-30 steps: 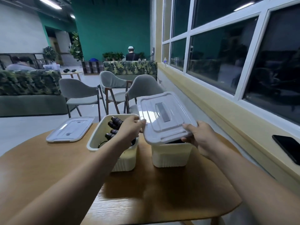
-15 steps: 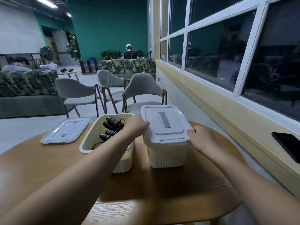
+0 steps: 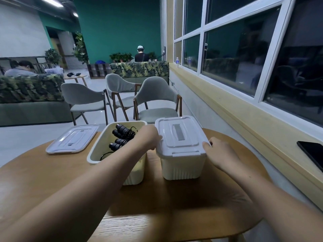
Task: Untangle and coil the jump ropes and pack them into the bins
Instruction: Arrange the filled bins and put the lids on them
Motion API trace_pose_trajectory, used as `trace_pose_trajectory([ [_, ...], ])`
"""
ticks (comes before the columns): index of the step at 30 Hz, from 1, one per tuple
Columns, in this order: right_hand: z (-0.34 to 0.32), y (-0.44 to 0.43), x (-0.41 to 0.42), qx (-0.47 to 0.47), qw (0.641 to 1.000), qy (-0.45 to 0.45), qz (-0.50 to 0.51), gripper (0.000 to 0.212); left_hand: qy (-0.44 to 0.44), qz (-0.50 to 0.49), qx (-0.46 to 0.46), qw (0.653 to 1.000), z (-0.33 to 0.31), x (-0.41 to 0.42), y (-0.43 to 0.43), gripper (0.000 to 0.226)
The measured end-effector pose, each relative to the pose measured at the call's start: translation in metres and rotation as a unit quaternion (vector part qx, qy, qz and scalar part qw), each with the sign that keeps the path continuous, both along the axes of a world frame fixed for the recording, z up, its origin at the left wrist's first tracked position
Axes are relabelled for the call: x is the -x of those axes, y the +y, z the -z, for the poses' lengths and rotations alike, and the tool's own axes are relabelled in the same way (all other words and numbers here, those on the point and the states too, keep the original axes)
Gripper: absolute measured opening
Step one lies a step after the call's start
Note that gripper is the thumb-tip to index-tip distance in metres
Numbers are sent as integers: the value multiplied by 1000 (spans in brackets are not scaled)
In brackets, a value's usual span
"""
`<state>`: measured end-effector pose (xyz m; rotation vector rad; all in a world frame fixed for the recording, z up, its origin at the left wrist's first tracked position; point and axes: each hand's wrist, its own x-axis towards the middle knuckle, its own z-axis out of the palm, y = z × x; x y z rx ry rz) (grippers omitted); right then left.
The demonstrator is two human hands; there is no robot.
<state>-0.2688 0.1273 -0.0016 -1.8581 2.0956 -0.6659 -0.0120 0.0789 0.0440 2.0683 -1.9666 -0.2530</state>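
So you had both hands on that lid point(image 3: 178, 135). Your left hand point(image 3: 148, 137) was curled against its left edge and your right hand point(image 3: 222, 154) was hooked over the right edge near the front corner, so both were gripping it. The lid sat flat on the closed bin point(image 3: 181, 168), over toward the right side of the table point(image 3: 52, 180).

The open bin point(image 3: 97, 151) stood just beside it on the left, with only a narrow gap between the two. The jump ropes point(image 3: 122, 135) were down inside it, black handles bunched toward the far end. Your left forearm crossed right over that bin's near right corner.

The spare lid point(image 3: 72, 138) lay flat further left, hard up against the table's far edge. There was lots of bare wood between the bins and you. A chair point(image 3: 155, 102) stood close behind the bins, and a phone point(image 3: 312, 152) lay on the window ledge point(image 3: 244, 123), well apart to the right.
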Motion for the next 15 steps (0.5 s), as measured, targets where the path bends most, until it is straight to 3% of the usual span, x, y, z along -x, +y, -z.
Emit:
trace_pose_trajectory([
  [2,1,-2,1,-9,1000,1,0,37,-78,29,13,996,-2,2,4,41],
  [5,0,-6,0,-26,1000,-14,-3,41,-95,36,37,994,1,-2,6,46],
  [9,-6,-5,-6,-15,1000,-12,-16,56,18,32,78,996,10,-15,8,43],
  [12,-14,-3,-23,67,995,61,-49,52,77,39,120,989,11,-34,13,34],
  [15,-24,-2,-52,106,986,57,-118,48,104,38,160,981,8,-61,20,24],
])
